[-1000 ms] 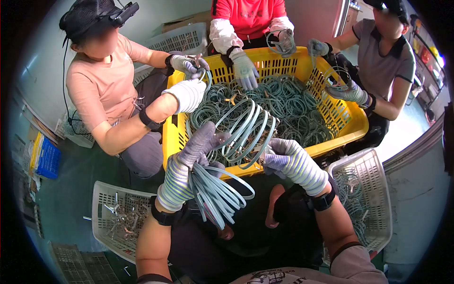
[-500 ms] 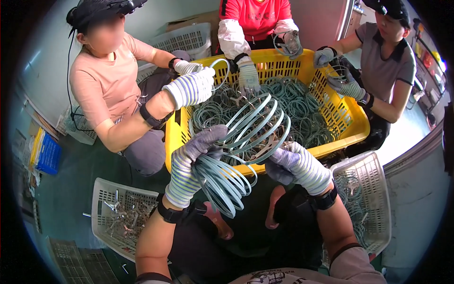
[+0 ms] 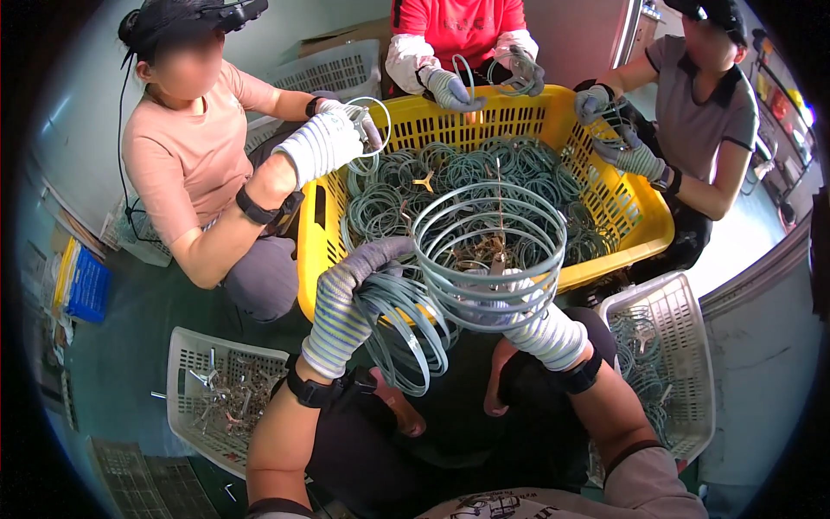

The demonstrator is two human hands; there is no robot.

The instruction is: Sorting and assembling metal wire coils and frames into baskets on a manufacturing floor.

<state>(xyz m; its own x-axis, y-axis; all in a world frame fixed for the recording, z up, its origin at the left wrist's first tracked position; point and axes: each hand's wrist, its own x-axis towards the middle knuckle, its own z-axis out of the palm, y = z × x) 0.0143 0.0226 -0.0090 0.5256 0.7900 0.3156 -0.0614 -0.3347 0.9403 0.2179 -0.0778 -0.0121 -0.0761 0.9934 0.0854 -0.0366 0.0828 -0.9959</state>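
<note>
White crate (image 3: 183, 363): is standing leftmost, probably for easy reach.
Left hand (image 3: 337, 303): fingers are gripping grey-green ring bundle (image 3: 389, 307), apparently against spreading.
Ring coil (image 3: 484, 323): is resting between hands, over yellow basket's (image 3: 596, 270) near rim.
Right hand (image 3: 540, 329): is seemingly supporting coil; its fingers' closure I cannot tell.

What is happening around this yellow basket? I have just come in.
The person wearing the camera grips a bundle of bluish rings in the gloved left hand. The right hand is partly hidden behind a looser stack of rings and seems to support it. Co-workers in a peach shirt, red top and grey shirt hold rings too. Many more rings lie piled in the yellow basket.
</note>
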